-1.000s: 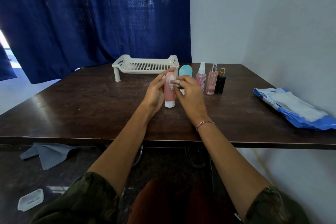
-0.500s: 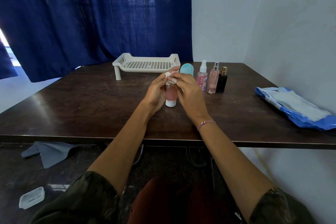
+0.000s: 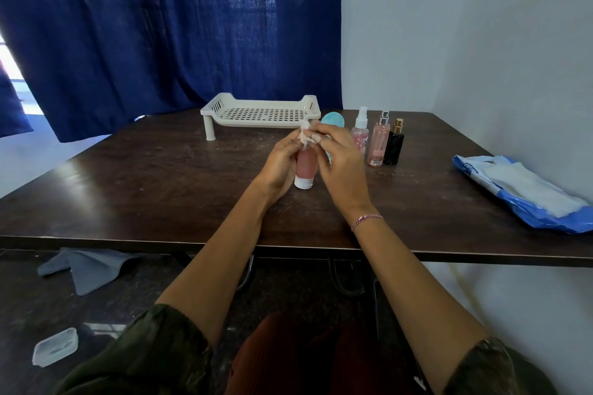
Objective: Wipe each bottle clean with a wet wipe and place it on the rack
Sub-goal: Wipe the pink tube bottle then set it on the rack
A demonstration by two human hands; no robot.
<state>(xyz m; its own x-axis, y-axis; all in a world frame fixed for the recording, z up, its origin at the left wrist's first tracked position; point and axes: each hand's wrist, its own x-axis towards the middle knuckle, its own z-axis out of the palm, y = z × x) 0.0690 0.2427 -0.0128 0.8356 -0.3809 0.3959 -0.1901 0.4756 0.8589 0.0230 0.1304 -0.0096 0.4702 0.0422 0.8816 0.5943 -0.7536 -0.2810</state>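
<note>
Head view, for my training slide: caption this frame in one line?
Left hand holds a pink bottle while the right hand rubs its top with a wet wipe, rack behind.

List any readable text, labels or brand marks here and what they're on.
None legible.
wet wipe pack: blue print near its left end, too blurred to read.
pink perfume bottle: small label near the base, too small to read.
clear spray bottle: pink pattern, no words discernible.
</note>
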